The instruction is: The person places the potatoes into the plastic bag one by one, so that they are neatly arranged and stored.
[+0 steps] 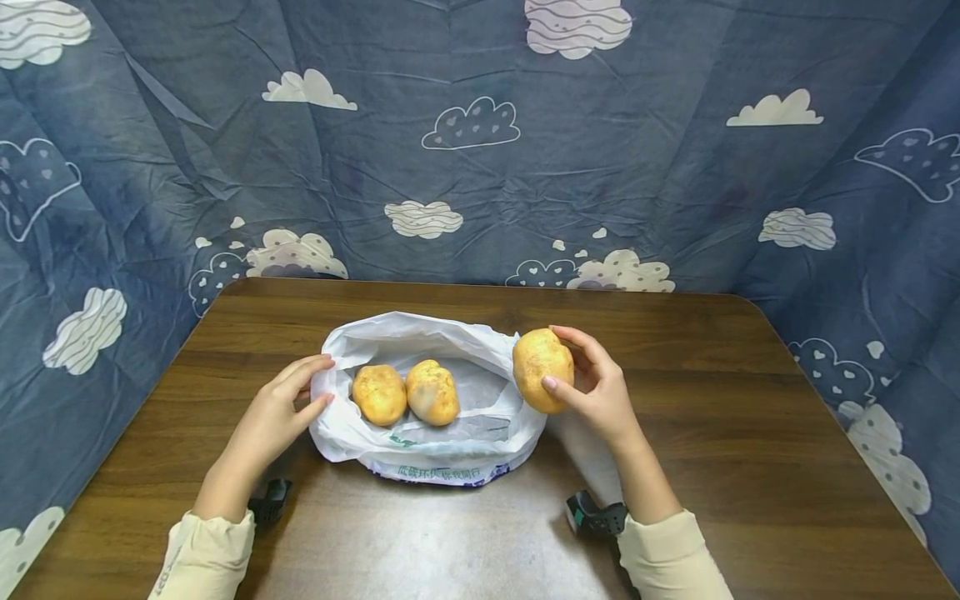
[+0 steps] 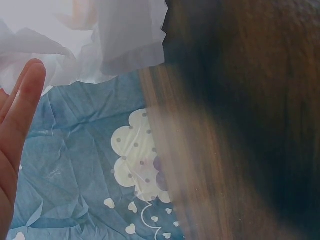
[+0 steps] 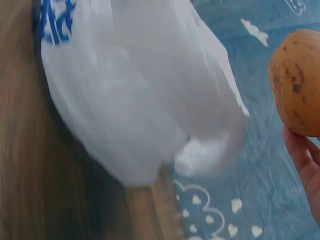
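Note:
A white plastic bag [image 1: 442, 454] lies on the table with its mouth spread wide. Inside it, toward the left, two potatoes [image 1: 379, 395] sit side by side. My left hand [image 1: 281, 404] holds the bag's left rim between fingers and thumb; in the left wrist view a finger [image 2: 25, 92] lies against the white plastic. Just beyond the bag's right rim, my right hand [image 1: 600, 387] grips a third potato [image 1: 543, 371], thumb on its near side. The right wrist view shows this potato [image 3: 297, 82] raised beside the bag [image 3: 125, 90].
The brown wooden table [image 1: 750, 467] extends around the bag. A blue cloth [image 1: 480, 192] with white cloud prints hangs behind and at both sides. Black wrist devices are on the left wrist [image 1: 272, 502] and right wrist [image 1: 596, 515].

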Available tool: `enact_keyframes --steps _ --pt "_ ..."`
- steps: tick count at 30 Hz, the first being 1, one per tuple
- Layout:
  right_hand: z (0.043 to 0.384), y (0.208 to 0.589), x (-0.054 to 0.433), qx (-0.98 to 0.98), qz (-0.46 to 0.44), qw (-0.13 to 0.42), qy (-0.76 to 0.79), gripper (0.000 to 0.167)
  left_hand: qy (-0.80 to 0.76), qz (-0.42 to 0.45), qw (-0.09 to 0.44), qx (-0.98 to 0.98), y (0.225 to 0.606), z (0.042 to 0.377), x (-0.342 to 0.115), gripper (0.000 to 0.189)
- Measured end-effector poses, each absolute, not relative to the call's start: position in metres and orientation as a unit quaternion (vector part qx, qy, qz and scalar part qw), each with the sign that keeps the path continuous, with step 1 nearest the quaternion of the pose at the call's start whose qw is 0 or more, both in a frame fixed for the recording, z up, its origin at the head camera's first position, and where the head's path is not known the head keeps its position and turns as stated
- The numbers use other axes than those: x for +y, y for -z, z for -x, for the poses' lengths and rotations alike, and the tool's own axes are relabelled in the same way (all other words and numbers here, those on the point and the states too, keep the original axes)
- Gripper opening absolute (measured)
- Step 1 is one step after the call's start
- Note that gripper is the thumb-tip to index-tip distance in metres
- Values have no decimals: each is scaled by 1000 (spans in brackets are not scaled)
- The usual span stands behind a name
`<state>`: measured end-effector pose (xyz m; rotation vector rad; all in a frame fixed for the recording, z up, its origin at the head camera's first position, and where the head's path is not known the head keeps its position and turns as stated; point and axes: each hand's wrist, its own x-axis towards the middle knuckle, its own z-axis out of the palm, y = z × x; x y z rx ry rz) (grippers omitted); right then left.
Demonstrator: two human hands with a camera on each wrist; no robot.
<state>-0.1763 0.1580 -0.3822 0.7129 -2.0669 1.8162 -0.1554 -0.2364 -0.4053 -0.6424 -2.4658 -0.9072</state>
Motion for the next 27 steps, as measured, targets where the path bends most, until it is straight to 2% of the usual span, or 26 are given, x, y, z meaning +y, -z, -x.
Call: enact_keyframes --steps 12,17,27 --pt "166 365 112 -732 -276 111 -613 56 321 233 219 -891 404 155 -236 46" --pt "171 374 99 -730 -282 91 -616 56 331 237 218 -887 404 155 -236 46" --pt "169 380 82 -729 -251 18 -637 55 332 241 221 -885 404 156 -237 45"
